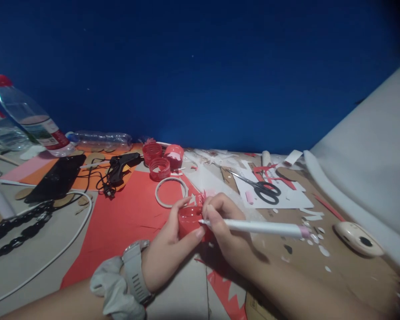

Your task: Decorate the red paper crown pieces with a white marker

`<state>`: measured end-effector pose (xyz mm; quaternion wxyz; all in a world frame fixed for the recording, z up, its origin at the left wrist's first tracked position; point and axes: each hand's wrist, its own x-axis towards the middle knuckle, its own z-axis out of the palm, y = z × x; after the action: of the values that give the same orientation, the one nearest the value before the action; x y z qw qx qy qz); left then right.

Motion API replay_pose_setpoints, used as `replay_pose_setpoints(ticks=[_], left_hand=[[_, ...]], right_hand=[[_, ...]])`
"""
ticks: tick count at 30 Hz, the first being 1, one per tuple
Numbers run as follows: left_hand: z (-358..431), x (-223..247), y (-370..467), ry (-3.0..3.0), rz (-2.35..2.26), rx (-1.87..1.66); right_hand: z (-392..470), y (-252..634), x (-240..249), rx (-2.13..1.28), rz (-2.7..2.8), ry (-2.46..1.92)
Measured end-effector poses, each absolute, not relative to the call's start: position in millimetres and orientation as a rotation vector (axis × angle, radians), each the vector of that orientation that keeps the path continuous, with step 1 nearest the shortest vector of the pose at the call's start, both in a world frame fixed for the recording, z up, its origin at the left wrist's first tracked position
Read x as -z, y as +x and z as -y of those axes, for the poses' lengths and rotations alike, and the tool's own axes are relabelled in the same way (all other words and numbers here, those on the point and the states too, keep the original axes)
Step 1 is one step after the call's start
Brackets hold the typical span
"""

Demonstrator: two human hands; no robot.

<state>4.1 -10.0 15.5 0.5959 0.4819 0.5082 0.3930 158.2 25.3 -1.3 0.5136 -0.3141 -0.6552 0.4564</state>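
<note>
My left hand [169, 250] is wrapped round a small red cup-like piece [186, 216], with the thumb along its near side. Between the fingers of my right hand [225, 229] lies a white marker [266, 227] with a pink end, its thin tip pointing left at the cup's rim. The right fingertips also meet the cup's right edge; whether they pinch the cup as well is hidden. Just behind the cup stands a bit of spiky red paper [200, 198]. Red paper [115, 229] lies under and left of my left hand, and a pale ring [156, 195] rests beyond it.
Several red round pieces [159, 169] stand at the back. A black glue gun [122, 166], a phone [55, 180], a white cable [82, 231] and a tilted bottle [36, 118] are leftward. Rightward are scissors [263, 189] on white paper, scraps and a cream oval device [358, 240].
</note>
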Motion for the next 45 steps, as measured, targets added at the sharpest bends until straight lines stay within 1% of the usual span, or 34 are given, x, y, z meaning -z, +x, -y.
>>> replay_pose_setpoints(ticks=[11,21,30,34,39,45], left_hand=[[11.1,-16.3,4.7,1.15,-1.21,-0.884],[8.9,-12.8,4.8,1.108,-1.18,-0.889],[11.2,-11.2,1.9,0.982,-1.19,-0.92],[6.8,-11.6,2.2,0.874,-1.102,-0.945],[4.5,-9.1,1.7,0.599,-0.927,-0.98],[7.0,-6.7,3.1,0.698,-0.877,-0.929]], right_hand=[[-27.0,157.4,0.6,-1.031,1.625,-0.785],[-28.1,153.9,9.8,-1.225,1.325,-0.636],[-27.5,152.0,6.2,-1.254,1.256,-0.59],[-23.5,150.6,1.8,-1.203,1.208,-0.569],[-26.5,150.5,5.2,-1.196,1.218,-0.627],[-24.1,151.1,13.1,-1.136,1.301,-0.499]])
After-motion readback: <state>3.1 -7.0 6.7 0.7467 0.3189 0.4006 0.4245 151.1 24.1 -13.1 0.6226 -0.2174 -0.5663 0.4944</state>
